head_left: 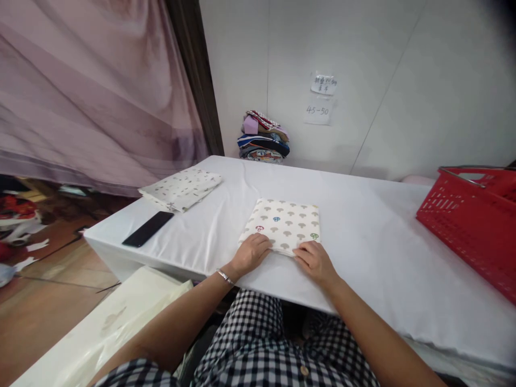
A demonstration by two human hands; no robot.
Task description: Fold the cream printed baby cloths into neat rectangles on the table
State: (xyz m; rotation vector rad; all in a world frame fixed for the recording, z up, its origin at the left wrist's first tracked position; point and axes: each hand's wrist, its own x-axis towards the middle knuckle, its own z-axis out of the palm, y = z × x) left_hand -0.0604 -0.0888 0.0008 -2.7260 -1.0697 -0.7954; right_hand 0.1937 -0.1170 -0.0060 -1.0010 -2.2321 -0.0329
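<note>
A folded white cloth (287,222) printed with grey mushrooms, and a few red, blue and green ones, lies flat on the white-covered table (358,236) in front of me. My left hand (252,252), with a silver bracelet at the wrist, has its curled fingers at the near left corner of this cloth. At the near right corner, my right hand (315,262) pinches the edge between thumb and fingers. The thumb of the left hand is mostly hidden.
Left on the table are another folded white patterned cloth (183,188) and a black phone-like slab (148,228). A red plastic basket (475,215) stands at the right. Folded fabrics (264,141) are stacked by the wall beyond the table. A pink curtain (100,80) hangs at the left.
</note>
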